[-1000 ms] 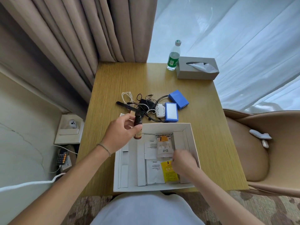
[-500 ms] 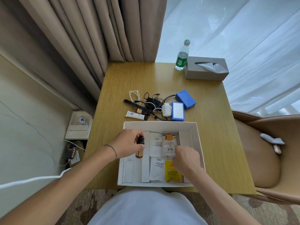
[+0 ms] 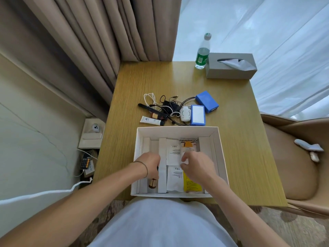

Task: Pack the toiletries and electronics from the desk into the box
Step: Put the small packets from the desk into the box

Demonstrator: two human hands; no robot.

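2 hands are down inside the white box (image 3: 220, 148) sitting at the near edge of the table (image 3: 240, 139). Left hand (image 3: 149, 165) is at about 9 o'clock in the box, fingers curled round a small brown bottle (image 3: 152, 183) whose lower end pokes out toward 6 o'clock, lying in a slot just beside a white cardboard divider (image 3: 162, 179). Right hand (image 3: 197, 166) is near the middle of the box, fingertips pinching a clear pouch with an orange cap (image 3: 187, 147) that runs up toward 12 o'clock. Under that hand is a yellow sachet (image 3: 191, 185) at roughly 5 o'clock, with 2 white sachets (image 3: 173, 152) stacked just left of it.

Stuff left on the table, all just past the far wall of the box: a white tube with a dark cap (image 3: 151, 120) at 11 o'clock, a black comb (image 3: 151, 109) right behind it, a tangle of black and white cables (image 3: 169, 104), a white charger plug (image 3: 185, 114), and 2 blue packs, 1 with a white face (image 3: 198, 115) touching the plug and 1 plain blue (image 3: 207, 101) up at 1 o'clock.

Way back at the far corner there's a water bottle with a green label (image 3: 203, 52) just beside a grey tissue box (image 3: 231, 68). Tan chair (image 3: 293, 166) at 3 o'clock, beige curtains (image 3: 106, 41) at 11 o'clock.
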